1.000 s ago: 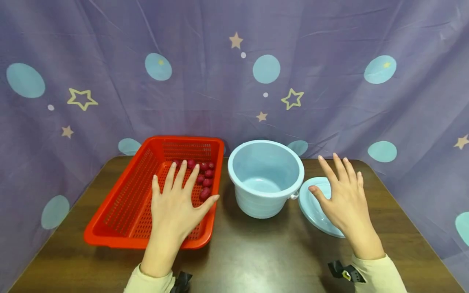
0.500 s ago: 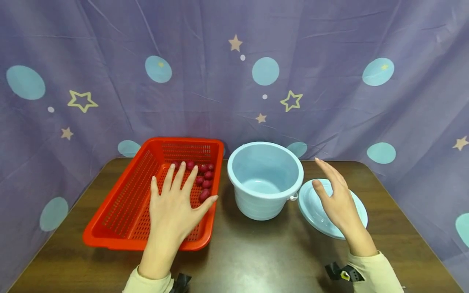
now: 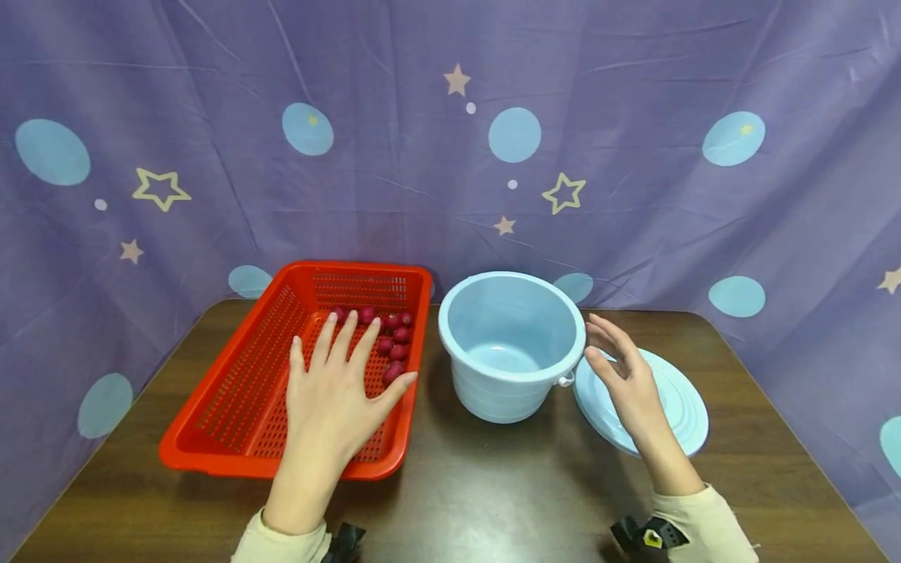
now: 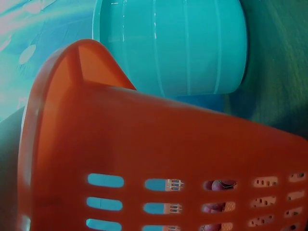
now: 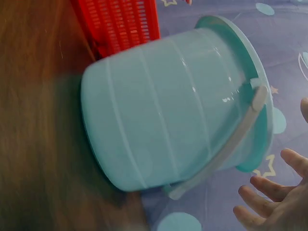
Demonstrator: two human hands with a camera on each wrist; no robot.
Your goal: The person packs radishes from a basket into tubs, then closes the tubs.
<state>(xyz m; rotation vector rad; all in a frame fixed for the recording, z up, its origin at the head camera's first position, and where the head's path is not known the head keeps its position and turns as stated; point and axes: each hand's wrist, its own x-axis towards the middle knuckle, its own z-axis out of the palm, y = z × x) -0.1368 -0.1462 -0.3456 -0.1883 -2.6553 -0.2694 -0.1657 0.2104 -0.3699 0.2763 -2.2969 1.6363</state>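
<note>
My left hand (image 3: 334, 399) hovers over the red plastic basket (image 3: 235, 375), fingers spread and holding nothing. Several small, round, dark-red fruits (image 3: 393, 371), perhaps plums, lie along the basket's right and far sides; the hand hides part of the basket floor. A light-blue bucket (image 3: 501, 399) stands upright in the middle, with nothing visible inside. By its right rim is my right hand (image 3: 629, 383), fingers loosely bent and gripping nothing. In the right wrist view, those fingertips (image 5: 257, 197) are apart from the bucket, whose pale handle (image 5: 231, 144) hangs down its side.
A round light-blue lid (image 3: 679, 403) lies flat on the brown wooden table (image 3: 479, 493), right of the bucket and partly under my right hand. Behind the table hangs a purple curtain (image 3: 394, 156) with stars and dots.
My right hand has moved left from above the lid toward the bucket's rim, its fingers bending from spread to loosely curved. The left hand has stayed nearly still.
</note>
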